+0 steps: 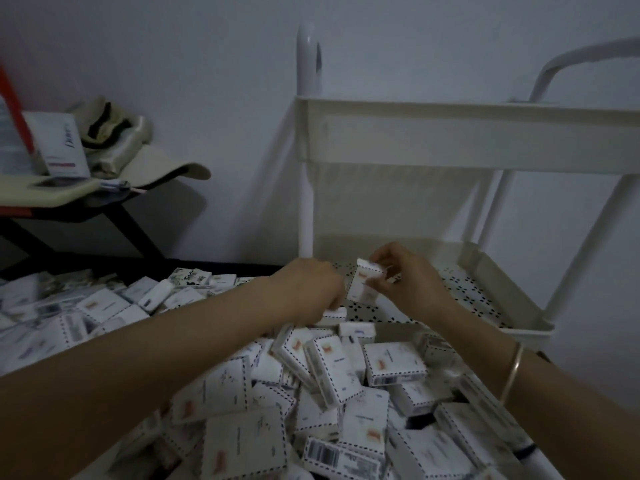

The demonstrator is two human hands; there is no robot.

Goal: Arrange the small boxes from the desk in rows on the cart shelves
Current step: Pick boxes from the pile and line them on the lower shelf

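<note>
Grip of right hand (405, 282) clamps rectangular dash-edged box (363, 284) by perforated shelf (467, 292); left hand (308, 289) unclear.

boxes (311, 393) heaped on desk (249, 268) front, cart (467, 136) behind rt

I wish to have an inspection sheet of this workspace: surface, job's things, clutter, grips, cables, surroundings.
Surface: desk, almost hidden under boxes.
Job's things: pile of small boxes; white cart with perforated middle shelf.
Clutter: Dove box and beige cap on a side table.
Grips: right hand pinches the held box over the middle shelf; left hand is at the pile's far edge, grip unclear.
Cables: nothing seen.
Surroundings: plain wall; dim light.
</note>
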